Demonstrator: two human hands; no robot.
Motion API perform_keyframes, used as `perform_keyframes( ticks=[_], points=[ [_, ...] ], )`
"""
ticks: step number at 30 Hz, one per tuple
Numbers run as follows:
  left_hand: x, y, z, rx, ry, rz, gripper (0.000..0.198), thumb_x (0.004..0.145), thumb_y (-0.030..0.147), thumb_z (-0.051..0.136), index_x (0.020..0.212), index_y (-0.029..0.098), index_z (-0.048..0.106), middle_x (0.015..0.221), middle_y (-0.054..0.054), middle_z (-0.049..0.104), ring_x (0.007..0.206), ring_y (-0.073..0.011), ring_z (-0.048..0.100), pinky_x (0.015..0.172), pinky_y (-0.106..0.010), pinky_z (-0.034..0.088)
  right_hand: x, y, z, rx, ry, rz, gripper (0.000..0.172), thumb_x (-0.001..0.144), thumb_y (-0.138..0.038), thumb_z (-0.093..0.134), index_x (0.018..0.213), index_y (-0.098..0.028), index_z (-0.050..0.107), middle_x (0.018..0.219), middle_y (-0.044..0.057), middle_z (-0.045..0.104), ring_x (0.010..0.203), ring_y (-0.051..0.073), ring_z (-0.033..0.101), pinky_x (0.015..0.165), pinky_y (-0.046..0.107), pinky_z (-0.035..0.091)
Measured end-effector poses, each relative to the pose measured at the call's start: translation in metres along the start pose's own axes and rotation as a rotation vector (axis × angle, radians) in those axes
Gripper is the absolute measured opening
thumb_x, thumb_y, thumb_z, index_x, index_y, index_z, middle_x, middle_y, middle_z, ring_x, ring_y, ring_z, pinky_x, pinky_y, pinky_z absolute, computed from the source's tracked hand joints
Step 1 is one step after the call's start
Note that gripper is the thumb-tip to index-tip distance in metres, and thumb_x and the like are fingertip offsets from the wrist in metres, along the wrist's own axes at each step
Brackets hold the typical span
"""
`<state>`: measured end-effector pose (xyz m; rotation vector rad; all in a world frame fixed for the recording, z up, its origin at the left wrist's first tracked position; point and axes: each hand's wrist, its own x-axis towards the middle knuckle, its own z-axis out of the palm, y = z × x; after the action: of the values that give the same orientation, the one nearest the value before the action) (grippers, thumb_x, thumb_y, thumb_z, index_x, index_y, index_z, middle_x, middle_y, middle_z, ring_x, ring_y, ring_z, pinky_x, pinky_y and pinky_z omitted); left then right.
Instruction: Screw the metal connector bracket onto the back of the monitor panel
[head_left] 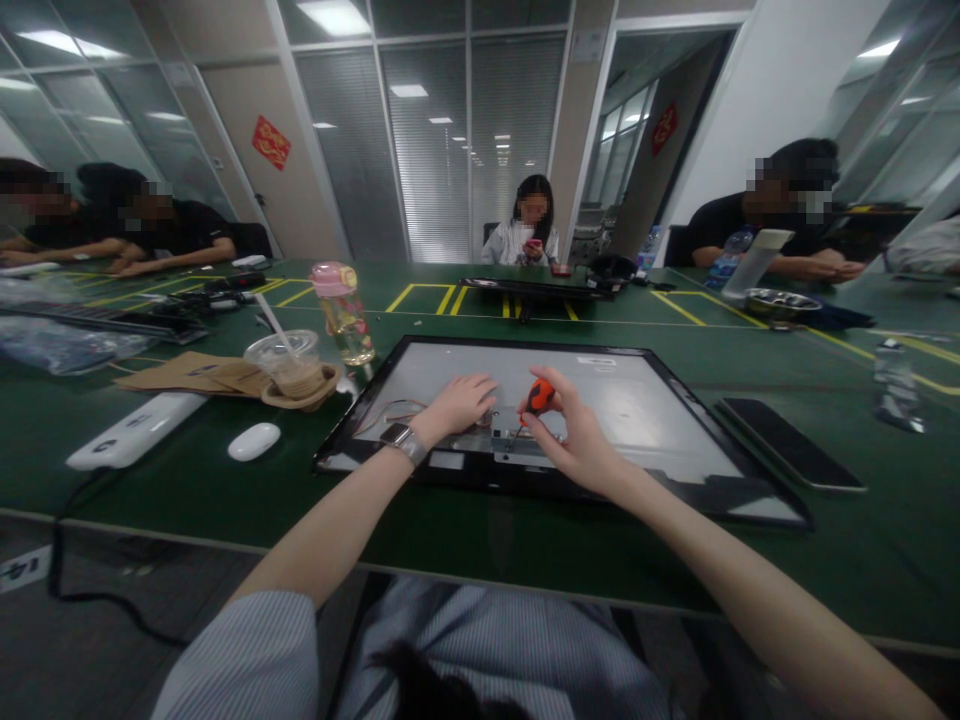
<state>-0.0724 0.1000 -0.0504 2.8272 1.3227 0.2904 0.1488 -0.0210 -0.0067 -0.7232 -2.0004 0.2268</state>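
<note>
Here, at the centre of the frame, we have both hands on a flat display panel [645,400] lying grey side up on the green table [450,545]; our left hand [461,400] rests palm down on the panel, fingers loose and holding nothing, a wristwatch [403,441] on its wrist; just right of it, our right hand [577,445] is closed around a screwdriver [538,397] with an orange handle, its tip pointing down at a small metal bracket [510,440] near the panel's lower edge; the hands are near each other, not touching; left of the panel lie a white mouse [254,441] and a white power strip [135,430]; above them stand a plastic cup [292,362] and a pink-capped bottle [343,312]; right of the panel lies a dark phone [787,443]; other people sit along the table's far side, across the upper frame.
</note>
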Motion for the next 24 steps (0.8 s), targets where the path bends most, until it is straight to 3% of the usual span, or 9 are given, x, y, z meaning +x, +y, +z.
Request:
perform_keyframes(
  ticks=[8, 15, 24],
  points=[
    [0.0015, -0.0008, 0.0019, -0.002, -0.009, -0.009, 0.049, 0.112, 0.036, 0.036, 0.154, 0.016, 0.052, 0.162, -0.017, 0.051, 0.152, -0.0305, 0.048, 0.126, -0.051, 0.037, -0.0013, 0.0017, -0.0013, 0.005, -0.003, -0.017, 0.055, 0.106, -0.024, 0.055, 0.156, -0.028, 0.034, 0.102, 0.006, 0.07, 0.085, 0.021, 0.072, 0.082, 0.039, 0.06],
    [0.0004, -0.0021, 0.0023, -0.002, 0.004, 0.006, 0.048, 0.113, 0.038, 0.036, 0.154, 0.018, 0.052, 0.162, -0.014, 0.052, 0.153, -0.0283, 0.047, 0.127, -0.049, 0.037, -0.0041, 0.0066, -0.0032, 0.038, -0.02, 0.001, 0.043, 0.113, -0.028, 0.036, 0.156, -0.03, 0.036, 0.099, 0.005, 0.07, 0.086, 0.022, 0.072, 0.082, 0.042, 0.061],
    [0.0004, -0.0019, 0.0019, -0.013, 0.011, 0.008, 0.049, 0.112, 0.038, 0.037, 0.153, 0.016, 0.053, 0.162, -0.016, 0.052, 0.152, -0.0297, 0.047, 0.126, -0.05, 0.037, -0.0026, 0.0047, -0.002, 0.003, -0.034, 0.013, 0.043, 0.113, -0.029, 0.035, 0.156, -0.03, 0.036, 0.092, 0.004, 0.068, 0.084, 0.024, 0.073, 0.078, 0.042, 0.063]
  ],
)
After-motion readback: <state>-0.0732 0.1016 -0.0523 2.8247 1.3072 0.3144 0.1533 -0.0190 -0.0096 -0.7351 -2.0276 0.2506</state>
